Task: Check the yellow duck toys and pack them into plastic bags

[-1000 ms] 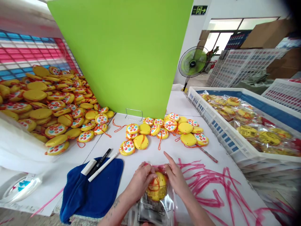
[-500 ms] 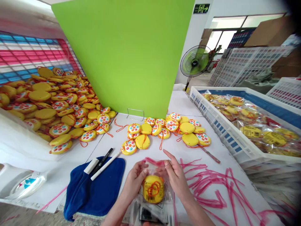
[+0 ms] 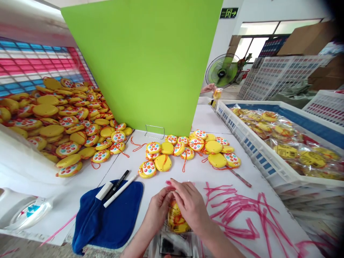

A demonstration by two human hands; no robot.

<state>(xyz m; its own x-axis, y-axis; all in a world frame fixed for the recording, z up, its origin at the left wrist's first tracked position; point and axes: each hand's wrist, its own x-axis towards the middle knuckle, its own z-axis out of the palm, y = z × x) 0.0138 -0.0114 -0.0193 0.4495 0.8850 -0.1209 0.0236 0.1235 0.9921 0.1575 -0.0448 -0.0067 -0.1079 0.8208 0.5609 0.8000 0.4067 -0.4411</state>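
Note:
A clear plastic bag point(image 3: 167, 227) with a yellow toy point(image 3: 177, 218) in it lies in front of me at the table's near edge. An orange cord shows on the toy through the film. My left hand point(image 3: 159, 206) pinches the bag's top edge between thumb and fingers. Across the same top edge reaches my right hand point(image 3: 192, 204), its fingertips meeting the left ones. A bit of pink strip point(image 3: 168, 182) pokes out above the fingers. My right hand hides much of the bag's upper part. Below the toy, more clear bags point(image 3: 176, 247) lie stacked.
Yellow dotted toys point(image 3: 163, 163) lie beyond my hands, and a heap point(image 3: 67, 129) fills the left. Pens point(image 3: 118, 184) rest on a blue cloth point(image 3: 120, 222). Pink strips point(image 3: 242, 215) lie right, beside a crate point(image 3: 258, 157). Another person's hand point(image 3: 209, 88) holds a bagged toy behind the green panel point(image 3: 145, 64).
My right hand has moved left across the bag's top to meet my left hand, and the pink edge has gathered between them. Another person's hand with a bagged toy has appeared behind the panel.

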